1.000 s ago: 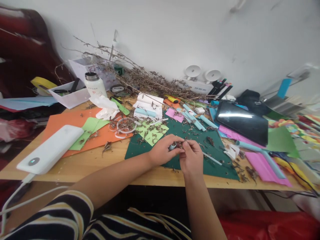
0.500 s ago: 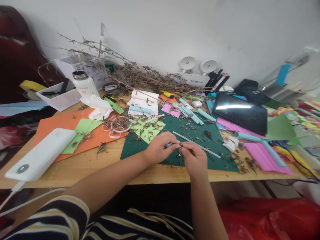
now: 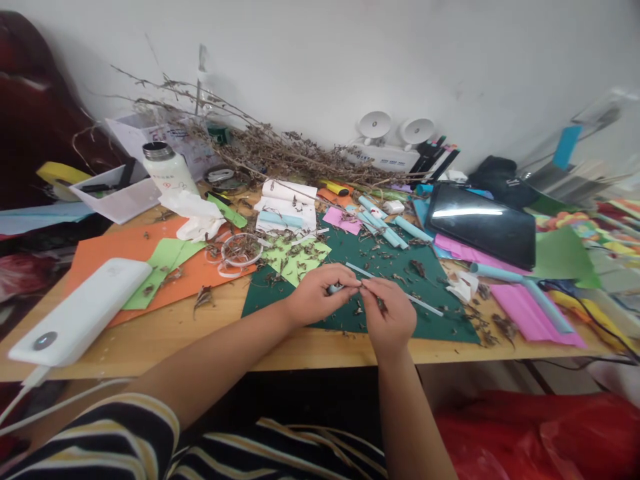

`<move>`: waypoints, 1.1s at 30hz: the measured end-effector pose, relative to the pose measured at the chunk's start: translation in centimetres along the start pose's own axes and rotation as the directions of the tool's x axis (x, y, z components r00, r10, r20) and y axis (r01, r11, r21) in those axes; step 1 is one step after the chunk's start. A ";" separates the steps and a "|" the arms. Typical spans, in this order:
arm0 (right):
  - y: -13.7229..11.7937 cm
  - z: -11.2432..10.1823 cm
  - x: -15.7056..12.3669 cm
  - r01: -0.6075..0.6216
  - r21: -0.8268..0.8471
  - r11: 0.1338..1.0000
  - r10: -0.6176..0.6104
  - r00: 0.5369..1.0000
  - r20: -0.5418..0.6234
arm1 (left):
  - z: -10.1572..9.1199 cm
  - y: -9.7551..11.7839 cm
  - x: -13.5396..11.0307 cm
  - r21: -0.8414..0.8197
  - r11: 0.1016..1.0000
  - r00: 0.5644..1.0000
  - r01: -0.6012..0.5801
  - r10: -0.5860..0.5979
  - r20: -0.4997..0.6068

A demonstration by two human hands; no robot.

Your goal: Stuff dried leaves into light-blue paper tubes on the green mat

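Just above the green cutting mat (image 3: 450,327), my two hands meet fingertip to fingertip. My left hand (image 3: 315,295) is closed around a small light-blue piece (image 3: 334,289), which looks like a rolled paper tube; most of it is hidden by the fingers. My right hand (image 3: 390,313) pinches at the left thumb and fingertips, with brown dried leaf bits (image 3: 382,305) showing under its fingers. A thin pale stick (image 3: 425,305) lies on the mat behind the right hand. Crumbled dried leaves (image 3: 417,268) are scattered over the mat and the light-green paper (image 3: 293,270).
Dry branches (image 3: 300,153) lie along the wall. At left are a white power bank (image 3: 83,310), orange paper (image 3: 165,293) and an uncapped bottle (image 3: 167,170). Blue paper rolls (image 3: 383,230), a black tablet (image 3: 483,227) and pink paper (image 3: 525,313) lie to the right.
My right fingers have shifted slightly and closed in at the left fingertips. The brown bit that showed between the fingertips is no longer visible there. My left hand barely moved.
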State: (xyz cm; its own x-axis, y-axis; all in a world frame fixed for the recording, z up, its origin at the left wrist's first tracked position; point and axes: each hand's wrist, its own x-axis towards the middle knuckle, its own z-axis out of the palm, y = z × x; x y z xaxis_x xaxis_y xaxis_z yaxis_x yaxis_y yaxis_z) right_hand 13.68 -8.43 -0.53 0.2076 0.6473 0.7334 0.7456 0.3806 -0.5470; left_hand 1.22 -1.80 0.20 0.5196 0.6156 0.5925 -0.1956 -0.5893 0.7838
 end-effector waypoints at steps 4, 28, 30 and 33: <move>0.0 0.4 -0.9 0.164 -0.113 0.980 -0.166 0.986 -0.013 | 0.1 -0.1 -0.1 0.039 0.998 0.998 0.058 -0.057 -0.032; -0.3 -1.1 1.1 0.139 -0.123 0.983 -0.146 0.988 -0.055 | 0.0 -0.2 -0.6 -0.139 0.969 0.974 0.204 -0.187 0.124; -0.3 -1.2 1.1 -0.010 0.025 1.000 0.014 0.986 -0.164 | -0.1 -0.1 -0.1 -0.259 0.923 0.958 0.286 -0.274 0.084; 0.1 -1.1 0.5 -0.225 0.332 0.916 0.319 0.911 -0.260 | -0.9 0.1 1.2 -0.586 0.751 0.893 0.305 -0.440 -0.099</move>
State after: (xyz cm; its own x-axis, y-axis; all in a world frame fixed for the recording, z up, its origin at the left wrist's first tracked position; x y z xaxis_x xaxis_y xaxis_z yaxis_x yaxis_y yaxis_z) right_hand 14.52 -8.83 0.23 0.5916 0.5394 0.5992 0.4260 0.4218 -0.8004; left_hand 1.08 -0.60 1.17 0.4672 0.8606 0.2025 -0.4758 0.0516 0.8781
